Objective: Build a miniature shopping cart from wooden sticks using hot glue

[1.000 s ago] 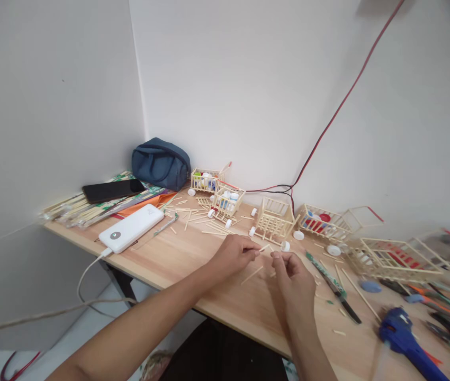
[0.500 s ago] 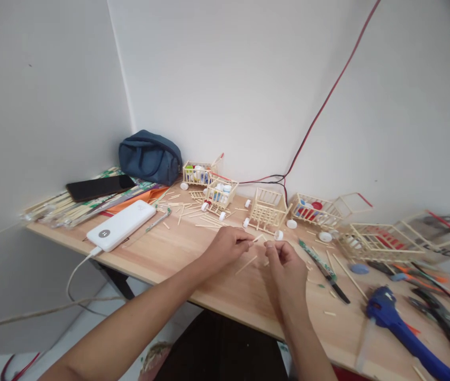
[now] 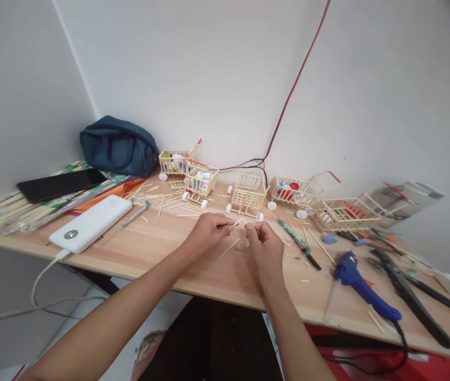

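Note:
My left hand (image 3: 210, 233) is closed in a pinch on a short, thin wooden stick (image 3: 238, 222), above the table. Just to its right, my right hand (image 3: 265, 247) is also pinched shut, with the pale tip of a small wooden stick barely showing at its fingertips. The two sets of fingertips are close together but apart. A loose stick (image 3: 228, 248) lies on the wood below them. Right behind my hands stands a small empty cart made of wooden sticks (image 3: 249, 196), with white wheels.
More stick carts (image 3: 202, 180) line the wall, some holding small colourful items. To the right lie a craft knife (image 3: 299, 244), a blue glue gun (image 3: 363, 286) and black-handled pliers (image 3: 411, 299). A white power bank (image 3: 90, 223), phone (image 3: 61, 184) and blue pouch (image 3: 118, 146) sit left.
The view has turned right and down, so everything sits further left in the picture. Both hands keep their pinch, with their fingertips still close together.

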Available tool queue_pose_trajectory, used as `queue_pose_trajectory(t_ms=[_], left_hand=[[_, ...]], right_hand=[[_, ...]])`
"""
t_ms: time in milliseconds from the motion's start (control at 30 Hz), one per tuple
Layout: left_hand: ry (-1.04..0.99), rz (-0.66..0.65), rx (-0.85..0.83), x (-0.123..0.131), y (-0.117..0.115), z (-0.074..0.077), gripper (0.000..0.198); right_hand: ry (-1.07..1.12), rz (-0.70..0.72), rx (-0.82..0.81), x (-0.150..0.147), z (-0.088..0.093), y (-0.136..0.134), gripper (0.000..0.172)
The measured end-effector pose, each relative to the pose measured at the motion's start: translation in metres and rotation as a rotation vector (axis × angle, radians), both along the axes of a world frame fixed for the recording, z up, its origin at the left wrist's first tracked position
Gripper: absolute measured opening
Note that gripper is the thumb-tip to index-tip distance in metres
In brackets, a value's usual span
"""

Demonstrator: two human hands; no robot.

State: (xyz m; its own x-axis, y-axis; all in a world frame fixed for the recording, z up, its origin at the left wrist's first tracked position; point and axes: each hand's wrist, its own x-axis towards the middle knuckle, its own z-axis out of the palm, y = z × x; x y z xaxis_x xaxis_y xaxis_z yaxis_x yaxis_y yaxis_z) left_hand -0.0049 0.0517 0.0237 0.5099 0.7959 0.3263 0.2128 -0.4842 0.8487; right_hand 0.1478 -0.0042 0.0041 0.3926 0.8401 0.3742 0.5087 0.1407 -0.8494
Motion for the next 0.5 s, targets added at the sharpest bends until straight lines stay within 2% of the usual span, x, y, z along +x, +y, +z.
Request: queue_pose_trajectory(t_ms=[500], left_hand=[[0.022,0.011,0.028,0.0007,0.004,-0.0039,0.021]], right_hand=[[-0.025,-0.015,-0.003,-0.0012,0.0032,-0.0008,0.03]])
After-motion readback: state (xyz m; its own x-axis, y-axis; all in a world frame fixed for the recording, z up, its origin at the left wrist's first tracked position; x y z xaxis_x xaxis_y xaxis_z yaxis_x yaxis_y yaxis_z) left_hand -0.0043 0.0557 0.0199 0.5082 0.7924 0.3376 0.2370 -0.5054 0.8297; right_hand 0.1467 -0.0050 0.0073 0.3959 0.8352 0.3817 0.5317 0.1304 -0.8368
